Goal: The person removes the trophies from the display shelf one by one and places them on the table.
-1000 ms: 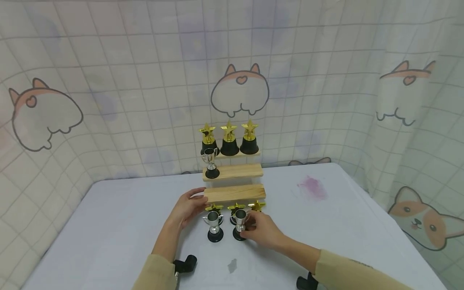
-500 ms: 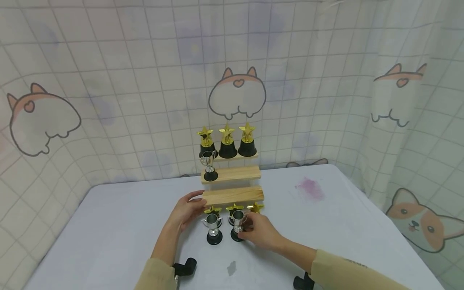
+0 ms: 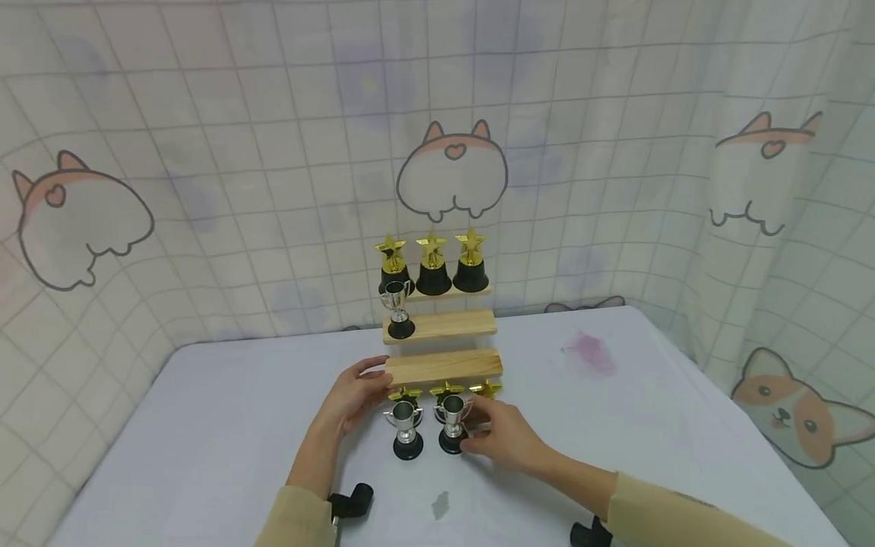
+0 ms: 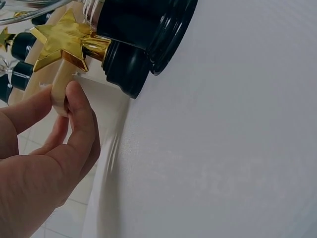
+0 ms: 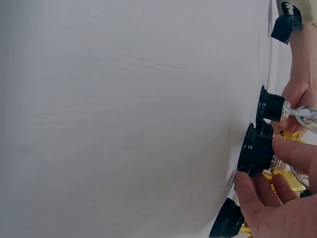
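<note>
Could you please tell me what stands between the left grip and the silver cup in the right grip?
In the head view, another silver cup, with a gold star trophy behind it.

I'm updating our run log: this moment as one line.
left hand: pinches lowest wooden shelf; right hand: holds a silver trophy cup; top shelf: three gold star trophies

Silver and black are noted on the cup (image 3: 453, 415) at the right hand (image 3: 504, 436), tan grain on the board (image 3: 444, 368) at the left hand (image 3: 355, 393), grey grid on the white curtain (image 3: 294, 197) beyond.
</note>
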Action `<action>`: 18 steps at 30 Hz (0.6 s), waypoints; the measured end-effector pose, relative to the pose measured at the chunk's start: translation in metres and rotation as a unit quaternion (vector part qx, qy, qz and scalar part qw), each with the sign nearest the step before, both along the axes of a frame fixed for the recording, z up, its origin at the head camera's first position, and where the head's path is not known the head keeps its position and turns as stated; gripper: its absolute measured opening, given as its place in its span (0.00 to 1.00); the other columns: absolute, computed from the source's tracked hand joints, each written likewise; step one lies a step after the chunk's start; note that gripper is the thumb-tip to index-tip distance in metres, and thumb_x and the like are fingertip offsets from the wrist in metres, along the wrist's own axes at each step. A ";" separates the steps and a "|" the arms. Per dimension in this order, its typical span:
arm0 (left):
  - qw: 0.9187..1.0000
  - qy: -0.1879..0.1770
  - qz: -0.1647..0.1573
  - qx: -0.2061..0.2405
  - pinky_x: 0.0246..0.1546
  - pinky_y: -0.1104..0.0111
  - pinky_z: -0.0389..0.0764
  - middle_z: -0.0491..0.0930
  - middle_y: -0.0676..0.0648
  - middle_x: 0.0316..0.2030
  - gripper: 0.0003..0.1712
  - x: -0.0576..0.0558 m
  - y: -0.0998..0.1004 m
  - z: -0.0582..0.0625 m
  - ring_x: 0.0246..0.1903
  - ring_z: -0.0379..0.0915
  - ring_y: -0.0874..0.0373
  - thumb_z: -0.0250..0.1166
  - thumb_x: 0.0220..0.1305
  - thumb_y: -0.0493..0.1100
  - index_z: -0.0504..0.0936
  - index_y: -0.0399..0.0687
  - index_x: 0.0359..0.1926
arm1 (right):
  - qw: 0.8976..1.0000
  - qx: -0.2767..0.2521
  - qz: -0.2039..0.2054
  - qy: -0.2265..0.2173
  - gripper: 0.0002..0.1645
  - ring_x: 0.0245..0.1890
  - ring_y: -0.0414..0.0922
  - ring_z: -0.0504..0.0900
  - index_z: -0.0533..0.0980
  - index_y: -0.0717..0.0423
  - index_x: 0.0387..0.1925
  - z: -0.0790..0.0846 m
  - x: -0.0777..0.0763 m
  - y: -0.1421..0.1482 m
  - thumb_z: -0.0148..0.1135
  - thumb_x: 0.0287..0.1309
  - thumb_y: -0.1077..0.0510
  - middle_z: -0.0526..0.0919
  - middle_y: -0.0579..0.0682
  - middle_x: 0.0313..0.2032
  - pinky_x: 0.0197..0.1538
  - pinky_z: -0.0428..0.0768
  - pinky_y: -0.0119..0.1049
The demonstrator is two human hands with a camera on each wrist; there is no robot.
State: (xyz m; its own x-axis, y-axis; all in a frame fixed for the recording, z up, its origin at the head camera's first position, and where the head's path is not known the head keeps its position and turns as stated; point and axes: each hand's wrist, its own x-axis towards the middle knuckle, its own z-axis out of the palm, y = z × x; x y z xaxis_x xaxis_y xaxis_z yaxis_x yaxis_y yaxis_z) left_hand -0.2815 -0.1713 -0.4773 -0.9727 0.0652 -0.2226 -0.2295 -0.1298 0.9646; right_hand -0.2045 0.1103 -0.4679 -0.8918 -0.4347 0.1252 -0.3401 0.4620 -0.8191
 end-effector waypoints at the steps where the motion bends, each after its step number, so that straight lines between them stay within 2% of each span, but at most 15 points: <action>1: 1.000 0.001 -0.001 0.001 0.47 0.66 0.87 0.76 0.34 0.52 0.30 0.000 0.001 0.000 0.42 0.82 0.53 0.65 0.68 0.28 0.71 0.35 0.69 | 1.000 0.001 0.000 0.003 0.20 0.49 0.52 0.85 0.80 0.55 0.47 0.002 0.001 0.003 0.75 0.53 0.70 0.86 0.51 0.46 0.55 0.85 0.46; 5: 1.000 0.003 -0.005 0.006 0.47 0.65 0.87 0.76 0.34 0.52 0.30 0.001 0.001 0.001 0.41 0.82 0.53 0.65 0.68 0.28 0.70 0.34 0.69 | 1.000 0.000 -0.003 0.016 0.17 0.44 0.50 0.86 0.80 0.60 0.45 0.011 0.003 0.012 0.71 0.53 0.72 0.86 0.52 0.43 0.51 0.86 0.48; 11: 1.000 0.001 -0.004 0.003 0.47 0.65 0.87 0.76 0.34 0.53 0.30 0.002 -0.001 0.003 0.40 0.82 0.53 0.65 0.68 0.28 0.70 0.34 0.70 | 0.999 -0.013 -0.018 0.036 0.12 0.39 0.45 0.84 0.80 0.63 0.43 0.032 0.000 0.021 0.67 0.57 0.75 0.84 0.54 0.38 0.40 0.86 0.36; 15: 1.000 -0.001 -0.005 0.002 0.47 0.65 0.87 0.76 0.33 0.53 0.30 0.000 -0.001 0.001 0.40 0.81 0.53 0.65 0.68 0.29 0.70 0.34 0.69 | 0.997 -0.028 -0.040 0.055 0.09 0.38 0.45 0.83 0.80 0.61 0.42 0.048 -0.006 0.021 0.66 0.60 0.73 0.85 0.53 0.38 0.39 0.85 0.33; 18: 1.000 0.001 -0.006 0.002 0.47 0.64 0.87 0.76 0.33 0.53 0.30 -0.002 0.000 -0.001 0.40 0.82 0.53 0.65 0.68 0.29 0.70 0.34 0.69 | 0.996 -0.050 -0.051 0.051 0.07 0.39 0.45 0.83 0.80 0.61 0.42 0.058 -0.012 0.017 0.66 0.63 0.70 0.85 0.54 0.39 0.40 0.84 0.33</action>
